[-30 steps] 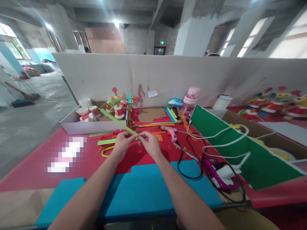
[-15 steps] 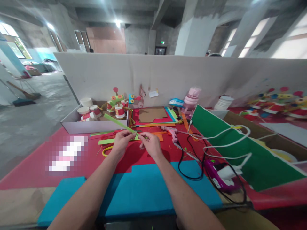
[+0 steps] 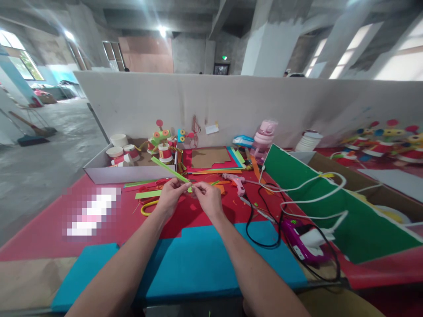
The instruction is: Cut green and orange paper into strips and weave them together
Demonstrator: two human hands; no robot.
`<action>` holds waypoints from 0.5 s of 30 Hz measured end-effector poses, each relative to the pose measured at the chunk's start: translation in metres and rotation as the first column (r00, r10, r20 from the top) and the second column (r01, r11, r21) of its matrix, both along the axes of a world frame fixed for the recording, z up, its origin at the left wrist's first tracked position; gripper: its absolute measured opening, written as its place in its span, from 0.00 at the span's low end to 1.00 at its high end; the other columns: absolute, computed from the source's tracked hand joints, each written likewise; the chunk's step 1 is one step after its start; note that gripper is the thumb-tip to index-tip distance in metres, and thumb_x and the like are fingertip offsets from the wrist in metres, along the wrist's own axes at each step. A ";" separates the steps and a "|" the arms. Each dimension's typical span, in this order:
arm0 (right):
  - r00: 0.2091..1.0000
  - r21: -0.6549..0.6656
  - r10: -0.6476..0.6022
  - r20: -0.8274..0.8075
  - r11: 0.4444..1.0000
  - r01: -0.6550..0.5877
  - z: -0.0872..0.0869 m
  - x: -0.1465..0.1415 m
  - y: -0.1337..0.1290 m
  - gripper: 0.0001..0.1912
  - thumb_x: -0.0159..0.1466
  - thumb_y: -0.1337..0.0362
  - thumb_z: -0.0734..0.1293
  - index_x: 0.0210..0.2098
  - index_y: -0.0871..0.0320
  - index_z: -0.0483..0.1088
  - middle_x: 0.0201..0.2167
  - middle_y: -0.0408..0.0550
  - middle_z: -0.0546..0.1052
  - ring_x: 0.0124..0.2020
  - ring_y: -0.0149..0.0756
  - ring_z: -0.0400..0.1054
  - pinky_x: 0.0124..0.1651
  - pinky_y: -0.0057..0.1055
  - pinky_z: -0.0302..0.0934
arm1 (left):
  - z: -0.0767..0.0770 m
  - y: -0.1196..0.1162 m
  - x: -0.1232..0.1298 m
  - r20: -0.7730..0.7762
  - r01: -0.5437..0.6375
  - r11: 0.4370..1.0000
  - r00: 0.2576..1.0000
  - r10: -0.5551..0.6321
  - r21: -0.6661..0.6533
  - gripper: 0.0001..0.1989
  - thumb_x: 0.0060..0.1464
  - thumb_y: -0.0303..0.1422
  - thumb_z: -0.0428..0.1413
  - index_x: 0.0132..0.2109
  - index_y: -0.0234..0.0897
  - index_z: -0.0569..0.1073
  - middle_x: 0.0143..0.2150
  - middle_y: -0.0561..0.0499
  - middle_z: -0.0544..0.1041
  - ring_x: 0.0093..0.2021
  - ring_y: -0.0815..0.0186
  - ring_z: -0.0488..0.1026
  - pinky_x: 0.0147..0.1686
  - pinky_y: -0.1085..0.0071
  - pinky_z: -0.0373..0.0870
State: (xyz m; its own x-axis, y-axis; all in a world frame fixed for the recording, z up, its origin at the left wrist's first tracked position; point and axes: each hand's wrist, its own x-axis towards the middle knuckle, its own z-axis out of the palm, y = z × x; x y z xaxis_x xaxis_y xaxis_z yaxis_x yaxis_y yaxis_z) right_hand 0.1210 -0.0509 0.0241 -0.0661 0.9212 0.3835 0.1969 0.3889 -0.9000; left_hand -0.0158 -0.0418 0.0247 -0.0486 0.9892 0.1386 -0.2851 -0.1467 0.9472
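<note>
A narrow light-green paper strip slants up and to the left from between my hands, above the red tabletop. My left hand pinches it near its lower end. Right beside it, the fingertips of my right hand are pressed together on that same end, where a small bit of green shows. Beneath my left hand lie another green paper strip and scissors with a yellow handle. A pink glue gun rests to the right of my right hand.
Blue sheets cover the table's front. A white box with paper cups and a robot-like figure stands back left. At right are a green-sided box, a purple power strip and loose cables. A white partition runs behind.
The upper end of the green strip has shifted right and slightly down. Both hands stay close together in nearly the same place, their fingers slightly rearranged on the strip.
</note>
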 end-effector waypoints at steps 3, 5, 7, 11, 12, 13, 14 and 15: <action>0.994 0.081 -0.042 0.103 0.996 0.034 -0.002 0.001 0.001 0.10 0.62 0.60 0.63 0.32 0.54 0.75 0.26 0.46 0.79 0.29 0.38 0.74 0.33 0.30 0.67 | 0.003 -0.002 0.001 0.031 0.033 0.999 0.999 -0.032 -0.031 0.16 0.40 0.39 0.66 0.23 0.34 0.68 0.20 0.55 0.69 0.22 0.73 0.65 0.25 0.74 0.62; 0.988 0.123 -0.054 0.145 0.992 0.036 -0.003 0.001 0.001 0.10 0.63 0.60 0.62 0.33 0.54 0.75 0.27 0.47 0.79 0.30 0.39 0.74 0.35 0.31 0.67 | 0.005 -0.003 0.000 0.045 0.044 0.998 0.998 -0.043 -0.041 0.17 0.42 0.41 0.65 0.22 0.33 0.68 0.19 0.55 0.68 0.21 0.73 0.63 0.25 0.74 0.60; 0.991 0.107 -0.041 0.126 0.994 0.027 -0.004 0.000 0.001 0.10 0.63 0.60 0.63 0.34 0.54 0.75 0.26 0.47 0.79 0.30 0.39 0.74 0.35 0.32 0.67 | 0.006 -0.003 0.000 0.064 0.041 0.998 0.997 -0.038 -0.043 0.16 0.42 0.40 0.65 0.23 0.33 0.70 0.19 0.55 0.67 0.21 0.73 0.63 0.24 0.74 0.59; 0.999 -0.011 0.031 -0.037 0.999 -0.032 -0.004 -0.001 0.002 0.11 0.61 0.58 0.65 0.38 0.54 0.76 0.27 0.46 0.79 0.27 0.38 0.74 0.33 0.32 0.69 | 0.005 -0.002 -0.002 0.078 0.047 0.999 0.996 -0.046 -0.014 0.13 0.42 0.37 0.65 0.29 0.32 0.73 0.21 0.55 0.68 0.23 0.73 0.64 0.26 0.74 0.60; 0.997 -0.034 0.047 -0.069 0.998 -0.049 -0.003 -0.001 0.003 0.11 0.60 0.58 0.65 0.38 0.55 0.77 0.27 0.46 0.79 0.26 0.38 0.75 0.33 0.32 0.70 | 0.005 -0.002 -0.002 0.074 0.056 0.998 0.996 -0.055 -0.006 0.13 0.43 0.37 0.65 0.29 0.32 0.73 0.22 0.55 0.68 0.24 0.73 0.64 0.27 0.74 0.60; 0.994 -0.053 0.058 -0.093 0.997 -0.064 -0.003 -0.001 0.003 0.12 0.60 0.58 0.66 0.38 0.55 0.77 0.26 0.46 0.79 0.26 0.38 0.74 0.32 0.32 0.70 | 0.005 -0.002 -0.002 0.070 0.065 0.998 0.995 -0.065 0.001 0.13 0.44 0.37 0.64 0.29 0.32 0.73 0.22 0.54 0.68 0.24 0.73 0.64 0.27 0.74 0.60; 0.991 -0.071 0.067 -0.112 0.995 -0.075 -0.004 -0.001 0.004 0.12 0.59 0.57 0.66 0.37 0.55 0.77 0.24 0.45 0.79 0.25 0.37 0.74 0.32 0.32 0.71 | 0.005 -0.002 -0.002 0.068 0.074 0.997 0.995 -0.074 0.006 0.12 0.44 0.37 0.64 0.29 0.32 0.72 0.22 0.54 0.68 0.24 0.72 0.64 0.27 0.74 0.60; 0.989 -0.086 0.073 -0.130 0.993 -0.085 -0.004 -0.001 0.004 0.12 0.59 0.57 0.66 0.36 0.56 0.78 0.23 0.45 0.78 0.24 0.37 0.74 0.31 0.31 0.71 | 0.005 -0.002 -0.003 0.068 0.082 0.997 0.994 -0.082 0.010 0.12 0.45 0.37 0.64 0.29 0.32 0.72 0.21 0.55 0.68 0.24 0.72 0.64 0.27 0.74 0.61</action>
State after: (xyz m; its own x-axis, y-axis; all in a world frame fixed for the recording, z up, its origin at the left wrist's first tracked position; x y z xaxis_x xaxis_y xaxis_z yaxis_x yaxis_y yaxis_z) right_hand 0.1197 -0.0466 0.0201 -0.0963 0.9465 0.3079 0.0516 0.3136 -0.9481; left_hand -0.0185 -0.0438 0.0298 0.0231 0.9892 0.1445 -0.3601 -0.1266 0.9243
